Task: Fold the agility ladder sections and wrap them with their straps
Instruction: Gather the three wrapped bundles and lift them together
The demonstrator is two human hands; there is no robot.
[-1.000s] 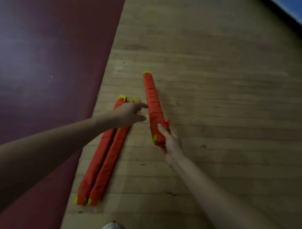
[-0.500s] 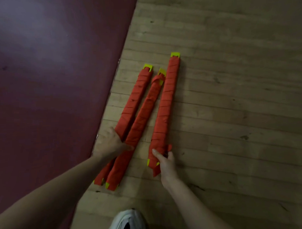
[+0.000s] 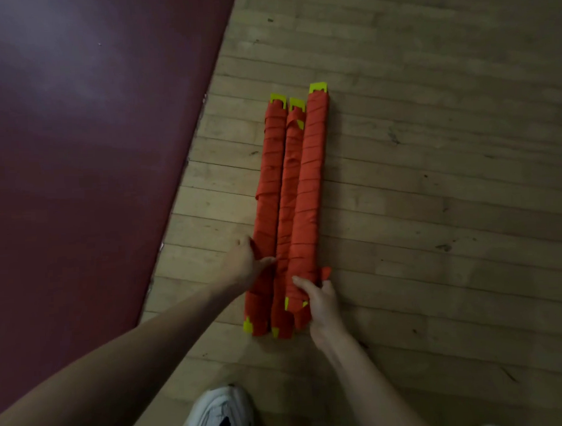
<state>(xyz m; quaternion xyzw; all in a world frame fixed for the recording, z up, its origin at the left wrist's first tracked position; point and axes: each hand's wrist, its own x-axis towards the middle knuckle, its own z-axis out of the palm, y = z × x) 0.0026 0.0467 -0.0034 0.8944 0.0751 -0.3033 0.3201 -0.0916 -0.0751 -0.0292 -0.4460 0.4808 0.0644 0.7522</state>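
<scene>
Three long ladder bundles lie side by side on the wooden floor, each wound in orange strap with yellow rung ends showing. The left bundle (image 3: 269, 187) and the middle bundle (image 3: 287, 193) touch each other. The right bundle (image 3: 310, 180) lies against the middle one and reaches farthest away. My left hand (image 3: 243, 262) grips the left bundle near its close end, thumb across the top. My right hand (image 3: 321, 302) holds the near end of the right bundle, thumb on top, beside a loose orange strap tail (image 3: 326, 271).
A dark red mat (image 3: 89, 140) covers the floor to the left, its edge running diagonally close to the bundles. Wooden floorboards (image 3: 432, 191) stretch to the right. A white shoe (image 3: 219, 412) is at the bottom centre.
The right bundle swung in from an angle and now lies parallel against the other two. My left hand slid from the far end of the left pair to their near end.
</scene>
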